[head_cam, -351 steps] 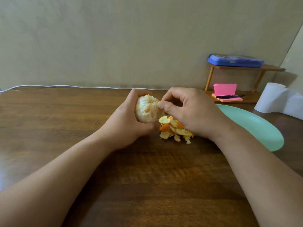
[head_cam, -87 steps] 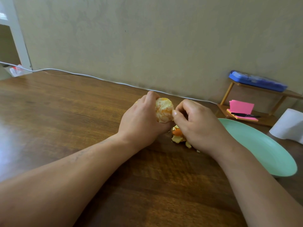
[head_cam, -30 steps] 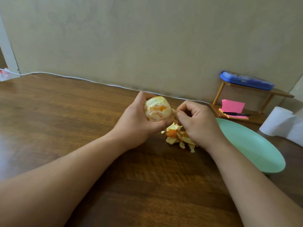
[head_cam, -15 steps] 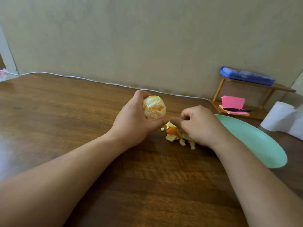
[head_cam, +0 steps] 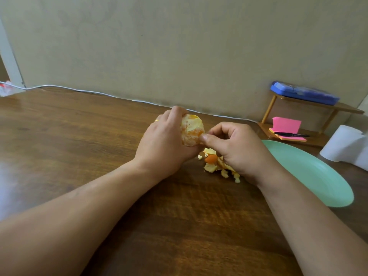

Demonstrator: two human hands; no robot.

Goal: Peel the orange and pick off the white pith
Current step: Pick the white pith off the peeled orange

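My left hand [head_cam: 165,144] grips the peeled orange [head_cam: 191,131] above the wooden table [head_cam: 83,140]. Pale pith covers much of the fruit, with orange flesh showing in patches. My right hand [head_cam: 235,150] has its thumb and forefinger pinched together at the orange's right side, on the pith there. A heap of torn peel and pith scraps [head_cam: 217,166] lies on the table just below my right hand, partly hidden by it.
A mint-green plate [head_cam: 318,176] lies to the right of the scraps. Behind it stands a small wooden shelf [head_cam: 298,116] with a blue case, pink sticky notes and a pen. A white paper roll [head_cam: 344,144] sits at far right. A white cable [head_cam: 79,90] runs along the wall.
Half a second ago my right hand was low over the scrap heap; it has risen back to the orange's right side. My left hand has turned the orange slightly.
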